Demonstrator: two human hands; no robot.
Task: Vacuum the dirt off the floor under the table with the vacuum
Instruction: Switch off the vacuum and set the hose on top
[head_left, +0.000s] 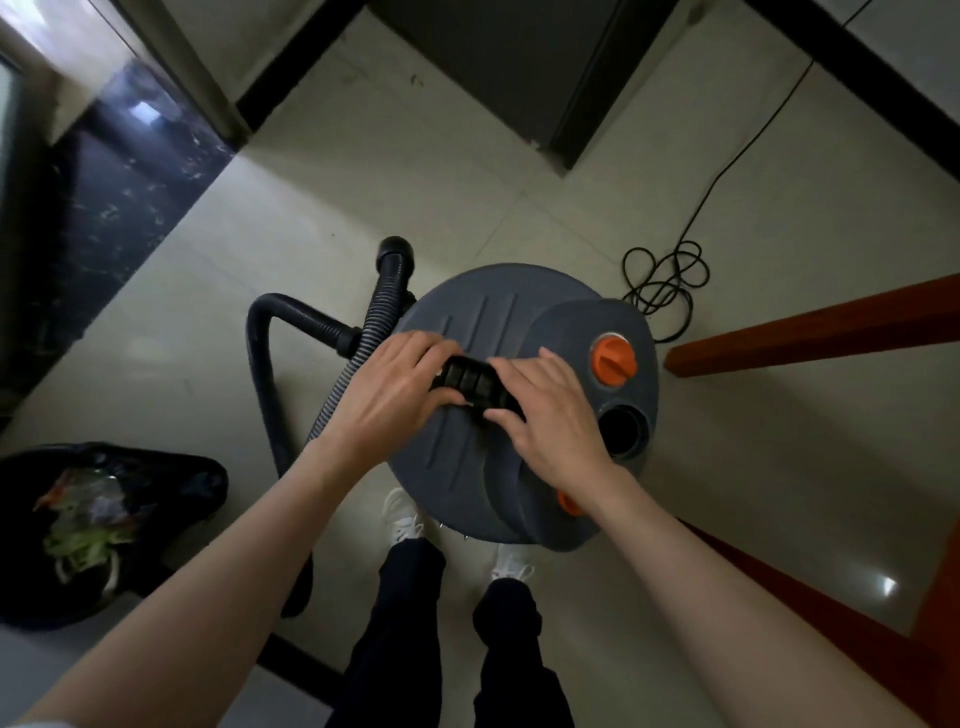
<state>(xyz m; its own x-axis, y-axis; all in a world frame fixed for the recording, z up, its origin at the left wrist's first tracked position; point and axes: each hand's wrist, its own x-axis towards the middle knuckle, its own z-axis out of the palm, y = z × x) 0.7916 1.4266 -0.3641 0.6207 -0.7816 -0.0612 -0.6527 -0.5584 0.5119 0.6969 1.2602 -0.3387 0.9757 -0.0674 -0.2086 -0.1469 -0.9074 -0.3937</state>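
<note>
vacuum (519, 400), grey drum on floor (311, 218), no legible markings; left hand (395, 395) and right hand (550, 415) both clamped on black handle (470, 387).

Pale glossy floor tiles (322, 208) spread all around the grip. Up and left of it runs a black marble strip (104, 208); straight ahead stands a dark cabinet (519, 67). To the right slant reddish wooden legs (810, 332).
</note>
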